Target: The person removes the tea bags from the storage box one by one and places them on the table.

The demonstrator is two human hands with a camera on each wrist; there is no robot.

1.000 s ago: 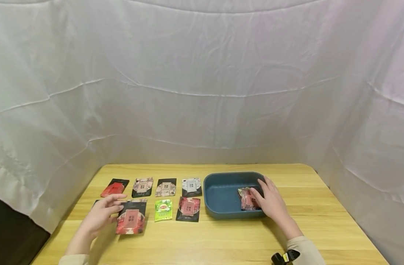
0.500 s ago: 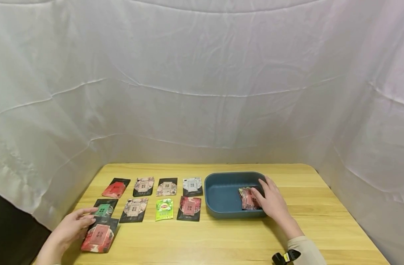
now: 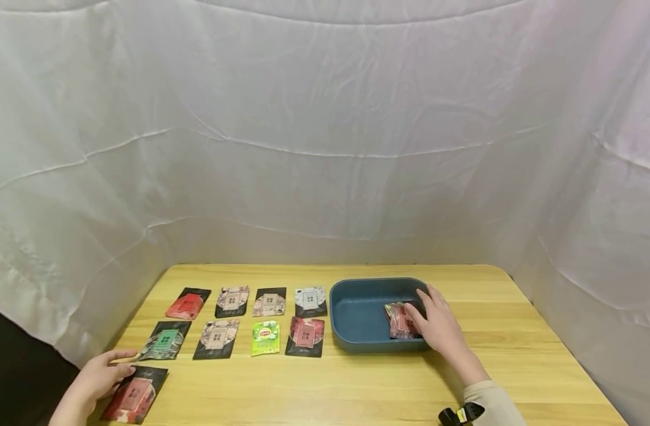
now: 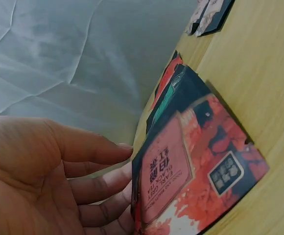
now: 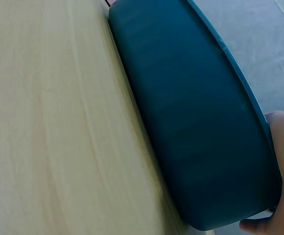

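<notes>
The front red packet (image 3: pixel 135 394) has come nearer, to the near left of the surface (image 3: pixel 303 390). Fingers of the left hand (image 3: pixel 97 377) pinch its edge; lay it flat, off the green packet (image 3: pixel 166 341). The right hand (image 3: pixel 441 324) holds the blue box (image 3: pixel 379 347).

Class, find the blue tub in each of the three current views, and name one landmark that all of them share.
Head: the blue tub is just right of centre in the lower half, with the right hand at its right end.
Left wrist: not in it.
Right wrist: its outer side slants large from top centre to lower right.
Shared landmark: the wooden table, visible in all three.
</notes>
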